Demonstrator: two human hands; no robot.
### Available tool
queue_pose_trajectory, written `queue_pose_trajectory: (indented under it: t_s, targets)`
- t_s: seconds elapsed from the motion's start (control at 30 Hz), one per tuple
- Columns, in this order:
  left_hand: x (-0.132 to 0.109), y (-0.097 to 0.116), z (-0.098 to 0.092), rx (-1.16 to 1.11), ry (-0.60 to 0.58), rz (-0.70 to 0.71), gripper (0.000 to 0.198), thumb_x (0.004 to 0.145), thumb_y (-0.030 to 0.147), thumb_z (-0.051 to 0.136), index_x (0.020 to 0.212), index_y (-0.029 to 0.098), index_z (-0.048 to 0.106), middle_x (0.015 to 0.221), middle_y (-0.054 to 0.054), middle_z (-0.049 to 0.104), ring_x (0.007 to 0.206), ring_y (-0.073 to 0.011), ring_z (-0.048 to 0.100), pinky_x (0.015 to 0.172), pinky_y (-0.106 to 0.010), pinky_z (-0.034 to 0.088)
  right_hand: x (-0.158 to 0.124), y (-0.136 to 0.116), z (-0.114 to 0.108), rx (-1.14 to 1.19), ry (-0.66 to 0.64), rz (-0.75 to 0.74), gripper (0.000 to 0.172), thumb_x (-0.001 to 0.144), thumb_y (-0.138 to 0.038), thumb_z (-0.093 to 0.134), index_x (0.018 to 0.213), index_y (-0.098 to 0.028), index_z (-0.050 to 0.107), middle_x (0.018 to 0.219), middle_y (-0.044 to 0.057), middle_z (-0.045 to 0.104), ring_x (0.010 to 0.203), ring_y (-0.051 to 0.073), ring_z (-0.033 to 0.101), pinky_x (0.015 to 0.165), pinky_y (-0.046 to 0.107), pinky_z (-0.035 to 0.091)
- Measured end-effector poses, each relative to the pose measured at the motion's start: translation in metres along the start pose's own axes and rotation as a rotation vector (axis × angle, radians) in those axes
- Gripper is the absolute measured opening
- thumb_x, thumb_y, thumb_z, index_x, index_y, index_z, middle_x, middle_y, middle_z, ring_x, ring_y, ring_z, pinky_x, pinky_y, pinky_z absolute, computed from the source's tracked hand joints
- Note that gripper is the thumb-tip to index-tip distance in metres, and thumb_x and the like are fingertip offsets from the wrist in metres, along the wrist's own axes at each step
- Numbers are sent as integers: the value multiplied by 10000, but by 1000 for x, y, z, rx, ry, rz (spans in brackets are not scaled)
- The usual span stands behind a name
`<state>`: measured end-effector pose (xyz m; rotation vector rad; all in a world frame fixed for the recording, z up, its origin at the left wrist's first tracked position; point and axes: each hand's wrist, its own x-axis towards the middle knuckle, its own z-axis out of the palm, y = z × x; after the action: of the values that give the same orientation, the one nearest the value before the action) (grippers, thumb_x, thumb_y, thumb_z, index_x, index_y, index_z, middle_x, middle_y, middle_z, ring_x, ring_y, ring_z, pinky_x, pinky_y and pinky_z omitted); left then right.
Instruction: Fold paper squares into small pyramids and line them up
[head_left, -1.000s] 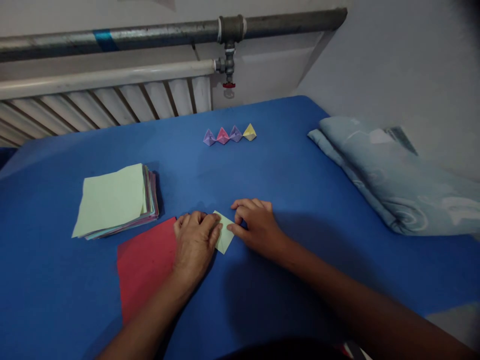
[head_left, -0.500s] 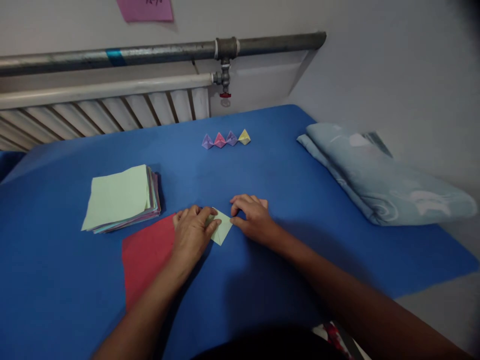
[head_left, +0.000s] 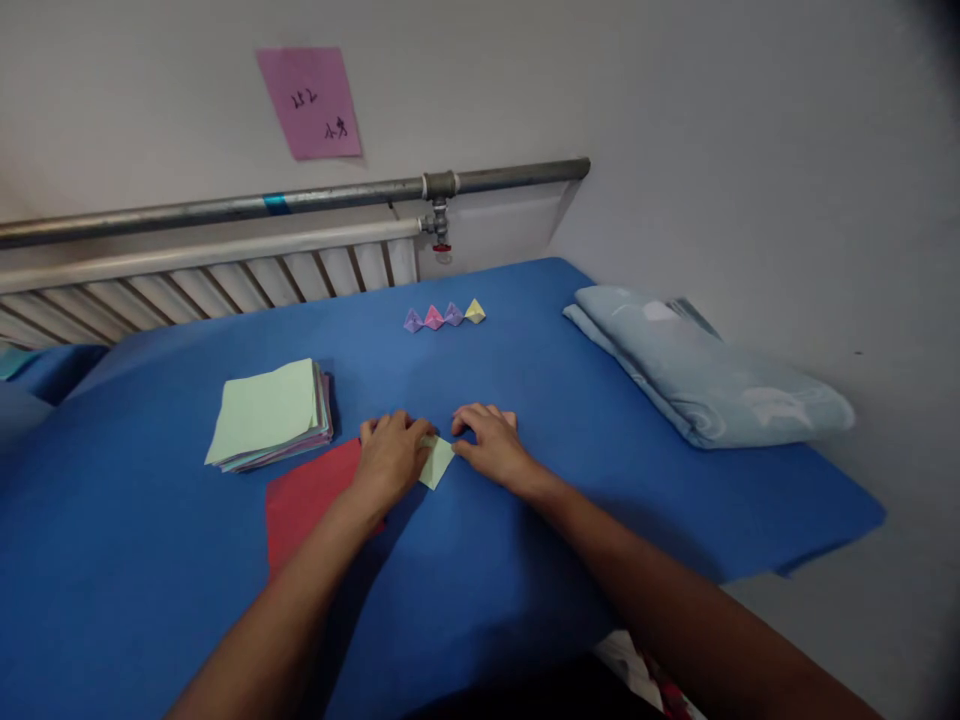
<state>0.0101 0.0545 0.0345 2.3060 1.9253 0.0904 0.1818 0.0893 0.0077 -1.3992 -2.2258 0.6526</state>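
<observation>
Both hands met at the folded paper (head_left: 437, 463) on the table (head_left: 525, 560), beside a red sheet (head_left: 304, 500). Our left hand (head_left: 390, 455) lay flat, pressing it; our right hand (head_left: 487, 447) touched its edge, grip unclear. We judged it light, flimsy, best taken by a corner.

Grey wall (head_left: 750, 150) w/ radiator (head_left: 225, 285), pipe (head_left: 322, 197)
</observation>
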Motion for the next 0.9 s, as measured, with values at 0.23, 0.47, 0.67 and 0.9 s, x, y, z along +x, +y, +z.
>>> queue_pose_trajectory:
  t_s: [0.23,0.47,0.67,0.9]
  targets:
    - [47,5,-23,2,-255,69,277,614,132,694,866,246,703,937,-61,691,966,-287,589,876,-431,366,-2,1,0,42,43,-22,165,740,-114,627,859,-224,599,942,-4,644,929,188,541,832,353,281]
    - [60,-12,-27,-269,-418,-97,220,405,171,788,455,205,576,468,38,542,690,-224,595,740,-330,403,3,7,-3,201,90,4,119,742,-147,642,837,-205,600,955,11,633,917,175,569,867,366,324]
    - [27,-23,-34,-843,-252,-218,265,512,406,745,543,198,583,537,30,553,569,-146,528,576,-258,428,5,5,-14,551,113,135,157,838,-333,558,919,-205,596,848,12,622,756,143,573,697,277,440]
    - [-4,1,-10,-1393,203,-340,439,589,565,727,660,184,521,669,13,559,629,-120,548,597,-252,489,-9,-23,-10,1027,-147,220,277,774,-433,628,905,-188,638,814,23,639,711,144,562,603,254,425]
